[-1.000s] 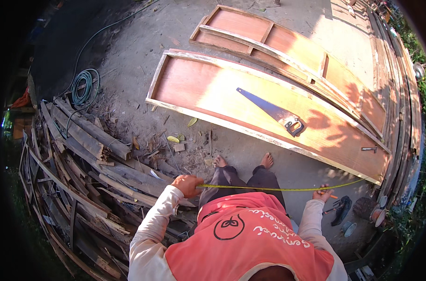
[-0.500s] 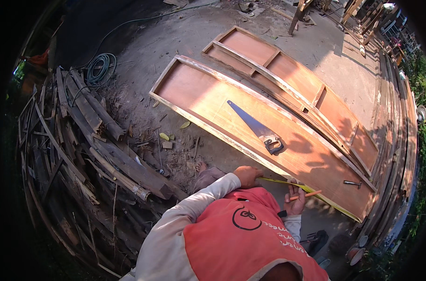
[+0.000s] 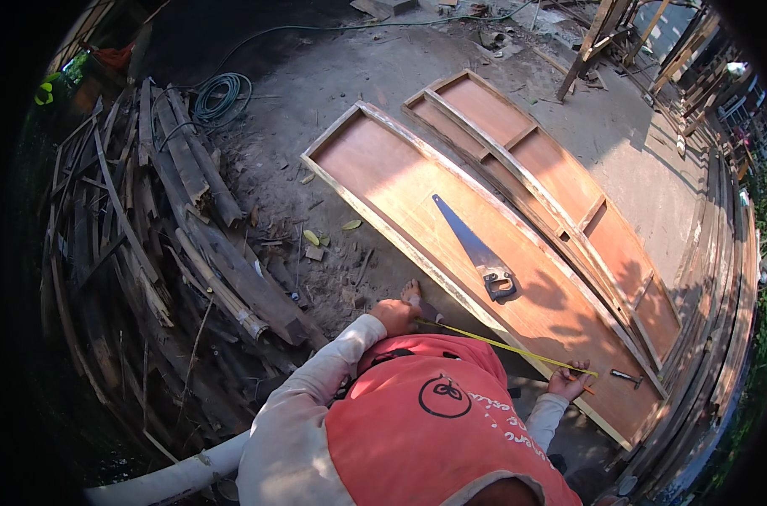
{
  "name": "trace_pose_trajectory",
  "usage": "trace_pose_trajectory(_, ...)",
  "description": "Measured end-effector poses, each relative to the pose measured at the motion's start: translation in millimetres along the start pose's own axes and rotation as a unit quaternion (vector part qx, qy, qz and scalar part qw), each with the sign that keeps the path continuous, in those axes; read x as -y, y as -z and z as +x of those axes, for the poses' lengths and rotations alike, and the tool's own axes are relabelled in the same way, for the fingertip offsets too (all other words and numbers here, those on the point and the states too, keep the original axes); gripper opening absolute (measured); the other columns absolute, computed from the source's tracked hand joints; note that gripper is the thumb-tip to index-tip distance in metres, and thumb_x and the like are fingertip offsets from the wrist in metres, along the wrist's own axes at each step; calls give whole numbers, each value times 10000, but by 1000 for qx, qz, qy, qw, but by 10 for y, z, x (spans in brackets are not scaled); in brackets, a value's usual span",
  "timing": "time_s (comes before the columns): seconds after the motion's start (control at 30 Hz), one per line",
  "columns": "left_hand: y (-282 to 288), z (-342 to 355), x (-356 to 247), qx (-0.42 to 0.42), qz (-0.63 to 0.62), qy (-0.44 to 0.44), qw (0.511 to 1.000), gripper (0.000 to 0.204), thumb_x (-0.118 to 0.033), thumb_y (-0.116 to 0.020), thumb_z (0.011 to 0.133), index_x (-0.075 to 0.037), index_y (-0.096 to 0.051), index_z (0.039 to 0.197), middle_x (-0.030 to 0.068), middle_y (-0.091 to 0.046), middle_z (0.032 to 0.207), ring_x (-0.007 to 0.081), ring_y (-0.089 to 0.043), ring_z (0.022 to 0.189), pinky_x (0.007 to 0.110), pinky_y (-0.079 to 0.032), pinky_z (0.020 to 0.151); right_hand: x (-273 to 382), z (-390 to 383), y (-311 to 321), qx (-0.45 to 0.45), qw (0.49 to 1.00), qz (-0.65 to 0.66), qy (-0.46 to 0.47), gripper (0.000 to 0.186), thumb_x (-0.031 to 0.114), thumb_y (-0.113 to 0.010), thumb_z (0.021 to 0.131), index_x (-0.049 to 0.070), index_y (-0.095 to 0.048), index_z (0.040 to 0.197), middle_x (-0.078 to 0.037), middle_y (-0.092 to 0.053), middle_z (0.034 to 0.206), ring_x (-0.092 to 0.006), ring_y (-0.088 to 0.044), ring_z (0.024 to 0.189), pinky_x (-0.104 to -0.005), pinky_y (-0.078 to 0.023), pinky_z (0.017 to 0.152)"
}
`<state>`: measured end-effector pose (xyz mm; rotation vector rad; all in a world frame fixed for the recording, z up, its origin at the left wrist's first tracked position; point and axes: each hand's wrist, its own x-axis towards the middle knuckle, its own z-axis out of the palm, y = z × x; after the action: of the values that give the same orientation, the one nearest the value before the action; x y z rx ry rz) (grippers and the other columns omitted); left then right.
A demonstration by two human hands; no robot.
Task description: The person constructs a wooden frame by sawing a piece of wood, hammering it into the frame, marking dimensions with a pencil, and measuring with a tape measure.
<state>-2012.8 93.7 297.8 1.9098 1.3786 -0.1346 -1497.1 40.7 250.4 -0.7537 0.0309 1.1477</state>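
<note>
My left hand (image 3: 396,317) is closed at one end of a yellow tape measure (image 3: 501,345); the case is hidden in the hand. The blade runs taut to the right, across the near edge of a wood-framed plywood panel (image 3: 383,201). At its other end is my right hand (image 3: 566,382), fingers curled by the blade's tip, with an orange pencil (image 3: 588,389) sticking out from them. A handsaw (image 3: 476,250) with a black handle lies on the panel. Close to my right hand, also on the panel, rests a small hammer (image 3: 626,377).
A second framed panel (image 3: 560,181) with crosspieces lies just beyond the first. Piled old boards (image 3: 190,202) fill the left side, with a coiled green hose (image 3: 221,97) at their far end. Long timbers (image 3: 725,278) line the right. Wooden posts (image 3: 586,51) stand at the far right.
My hands have moved apart, drawing out a longer stretch of tape blade. My right hand has shifted right over the panel's edge. The whole view has shifted slightly.
</note>
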Motion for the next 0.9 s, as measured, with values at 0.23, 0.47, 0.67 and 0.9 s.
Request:
trace_pose_trajectory(0.23, 188, 209, -725, -11, -127, -38, 991, 400, -345, -633, 847, -114, -640, 1173, 193, -695, 1042, 365, -668, 1003, 472, -524, 874, -1437, -1010, -1609, 115, 931, -233, -258, 227, 328, -494, 1041, 174, -534, 1204, 7, -651, 1204, -201, -570, 1219, -257, -470, 574)
trace_pose_trajectory(0.47, -75, 151, -336, -58, -113, -14, 992, 361, -315, -612, 849, -102, -652, 1137, 210, -693, 1015, 370, -672, 969, 493, -523, 855, -1406, -588, -1657, 121, 944, -208, -226, 334, 192, -477, 1004, 124, -516, 1330, -45, -638, 1276, -179, -607, 1174, -240, -437, 508)
trace_pose_trajectory(0.67, 53, -122, -87, -38, -106, 61, 992, 452, -390, -594, 863, -120, -636, 1222, 270, -644, 1176, 417, -591, 1165, 475, -467, 1009, -1345, -205, -2002, 53, 981, -158, -100, 300, 344, -486, 1038, 108, -575, 1199, -44, -677, 1142, -167, -655, 1010, -221, -433, 466)
trace_pose_trajectory(0.9, 77, -149, -460, -99, -196, 33, 975, 461, -414, -589, 909, -98, -621, 1243, 236, -660, 1167, 397, -628, 1105, 466, -497, 950, -1952, -920, -2496, 162, 893, -349, -231, 413, 367, -564, 995, 34, -554, 1238, -93, -695, 1059, -160, -672, 906, -223, -419, 437)
